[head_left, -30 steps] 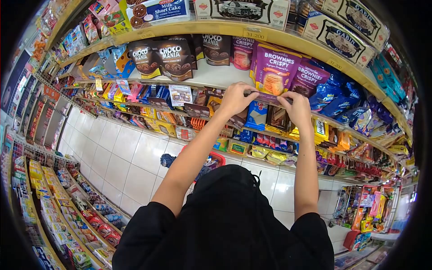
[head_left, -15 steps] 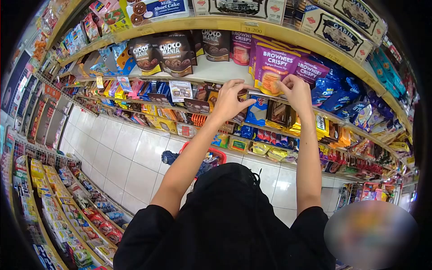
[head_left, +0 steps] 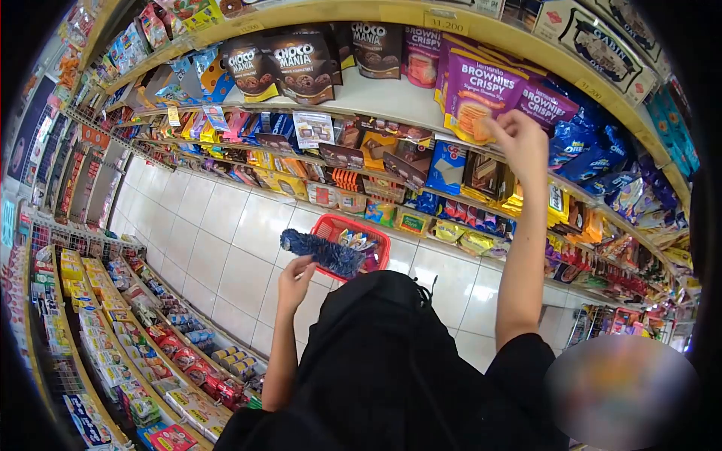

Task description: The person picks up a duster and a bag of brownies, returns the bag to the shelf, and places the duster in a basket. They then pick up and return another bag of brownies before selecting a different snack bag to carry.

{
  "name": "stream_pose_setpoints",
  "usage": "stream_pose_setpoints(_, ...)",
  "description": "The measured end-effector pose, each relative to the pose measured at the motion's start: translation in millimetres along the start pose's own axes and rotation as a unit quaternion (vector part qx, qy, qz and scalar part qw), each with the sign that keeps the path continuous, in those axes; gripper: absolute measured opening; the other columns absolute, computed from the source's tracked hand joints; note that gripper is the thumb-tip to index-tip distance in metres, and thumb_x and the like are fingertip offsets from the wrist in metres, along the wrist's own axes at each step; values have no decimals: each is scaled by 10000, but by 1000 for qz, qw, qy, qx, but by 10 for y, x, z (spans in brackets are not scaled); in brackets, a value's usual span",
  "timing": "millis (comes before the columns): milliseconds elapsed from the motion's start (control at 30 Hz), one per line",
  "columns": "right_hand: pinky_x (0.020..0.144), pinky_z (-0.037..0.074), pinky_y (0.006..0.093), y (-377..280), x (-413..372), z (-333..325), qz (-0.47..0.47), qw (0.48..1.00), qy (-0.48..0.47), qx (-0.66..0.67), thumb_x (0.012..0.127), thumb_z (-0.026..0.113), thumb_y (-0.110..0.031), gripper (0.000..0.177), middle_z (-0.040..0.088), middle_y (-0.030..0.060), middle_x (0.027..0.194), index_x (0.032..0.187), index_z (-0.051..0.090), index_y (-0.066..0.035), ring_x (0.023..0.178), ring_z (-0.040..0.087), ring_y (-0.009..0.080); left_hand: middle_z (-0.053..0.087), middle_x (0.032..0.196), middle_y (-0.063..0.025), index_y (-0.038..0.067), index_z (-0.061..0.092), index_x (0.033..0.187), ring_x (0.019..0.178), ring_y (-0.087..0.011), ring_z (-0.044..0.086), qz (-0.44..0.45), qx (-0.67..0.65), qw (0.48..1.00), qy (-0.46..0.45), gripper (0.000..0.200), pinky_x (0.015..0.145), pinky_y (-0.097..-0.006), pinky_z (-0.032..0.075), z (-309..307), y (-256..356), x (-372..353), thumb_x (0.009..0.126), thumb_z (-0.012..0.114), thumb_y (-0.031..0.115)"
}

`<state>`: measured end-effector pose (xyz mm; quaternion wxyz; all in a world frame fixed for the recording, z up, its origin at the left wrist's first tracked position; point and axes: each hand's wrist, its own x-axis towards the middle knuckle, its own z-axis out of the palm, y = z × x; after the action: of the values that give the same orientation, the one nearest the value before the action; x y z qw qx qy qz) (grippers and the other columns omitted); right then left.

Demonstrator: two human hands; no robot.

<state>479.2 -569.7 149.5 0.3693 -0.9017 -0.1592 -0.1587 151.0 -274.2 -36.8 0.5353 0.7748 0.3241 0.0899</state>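
Note:
My right hand (head_left: 519, 143) reaches up to the shelf and pinches the lower edge of a purple Brownies Crispy pouch (head_left: 481, 94), which stands upright at the front of its row. Another Brownies Crispy pouch (head_left: 543, 109) leans beside it. Down at the left, my left hand (head_left: 297, 279) is empty, its fingers loosely bent and apart. It is nearest to a fluffy dark blue duster (head_left: 323, 252). The duster lies across a red shopping basket (head_left: 383, 244) on the floor, with some packs inside.
Brown Choco Mania pouches (head_left: 301, 68) stand left on the same shelf (head_left: 376, 101). Blue Oreo packs (head_left: 590, 150) are at the right. Lower shelves hold chocolate and wafers. Behind at the left runs another stocked rack (head_left: 105, 323), across a tiled floor (head_left: 218, 248).
My left hand has left the shelf front and dropped down left toward the duster and basket. My right hand stays at the Brownies Crispy pouch. The view has shifted, showing more of the basket.

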Motion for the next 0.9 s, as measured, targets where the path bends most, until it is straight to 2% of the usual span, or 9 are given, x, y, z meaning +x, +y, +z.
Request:
stream_pose_setpoints(200, 486, 341, 196, 140, -1203, 312, 137, 924, 15, 357, 775, 707, -113, 175, 523, -40, 613, 746, 544, -54, 543, 449, 23, 627, 983, -120, -17, 564, 1122, 895, -184, 597, -72, -12, 996, 52, 333, 797, -287, 467, -357, -565, -205, 848, 619, 163)
stream_pose_setpoints(400, 672, 463, 459, 1860, -4023, 2096, 201, 941, -270, -41, 704, 512, -64, 58, 586, 184, 721, 732, 558, -42, 752, 579, 370, 640, 936, -126, 0, 569, 1114, 828, -159, 611, 7, 50, 996, -72, 312, 719, -280, 484, -403, -862, 199, 849, 609, 162)
stream_pose_setpoints(533, 852, 475, 381, 2310, -5794, 2116, 412, 623, -630, -214, 669, 642, -114, 273, 615, 215, 1042, 923, 659, -16, 1035, 583, 307, 668, 870, -105, 40, 613, 1043, 745, -205, 645, 112, 210, 950, -201, 284, 713, -307, 495, -489, -1810, 353, 824, 630, 220)
stream_pose_setpoints(600, 677, 524, 324, 2110, -6502, 2220, 589, 646, -450, -182, 740, 598, -102, 74, 681, 80, 838, 747, 650, -51, 716, 662, 169, 657, 901, -125, 85, 659, 957, 807, -251, 642, 1, 274, 921, -276, 267, 732, -329, 508, -602, -1991, 205, 809, 641, 306)
stream_pose_setpoints(633, 716, 517, 369, 2502, -7425, 2734, 395, 771, -455, -206, 738, 547, -152, 177, 670, 160, 795, 742, 677, -32, 818, 649, 298, 655, 909, -131, 78, 645, 998, 813, -230, 644, 318, 389, 783, -368, 323, 738, -318, 515, -787, -3161, 365, 800, 650, 333)
stream_pose_setpoints(667, 564, 538, 303, 2065, -7090, 2353, 347, 815, -464, 7, 713, 600, -85, 134, 674, 78, 731, 818, 672, -44, 597, 652, 165, 660, 928, -120, 89, 644, 1017, 817, -219, 648, 214, 376, 826, -360, 338, 752, -316, 516, -777, -3189, 251, 798, 644, 347)
stream_pose_setpoints(700, 528, 530, 298, 1801, -7170, 2490, 595, 736, -281, 160, 721, 593, -111, 156, 673, 62, 719, 835, 684, -56, 572, 646, 177, 661, 942, -115, 103, 659, 985, 831, -227, 646, 56, 316, 873, -366, 316, 764, -322, 512, -739, -3046, 132, 799, 635, 357)
stream_pose_setpoints(733, 536, 524, 303, 1611, -7221, 2638, 525, 782, -327, 78, 745, 561, -117, 153, 670, 76, 706, 796, 681, -37, 571, 644, 180, 661, 957, -110, 116, 675, 954, 846, -235, 644, -109, 246, 893, -361, 298, 776, -328, 509, -704, -2968, 44, 800, 625, 366)
stream_pose_setpoints(900, 751, 498, 425, 683, -7260, 3114, 558, 793, -236, -63, 737, 560, -239, 236, 650, 190, 854, 832, 662, -49, 823, 622, 355, 676, 883, -108, 84, 678, 924, 837, -259, 646, -150, 345, 872, -314, 330, 783, -352, 502, -831, -3753, -291, 754, 641, 365)
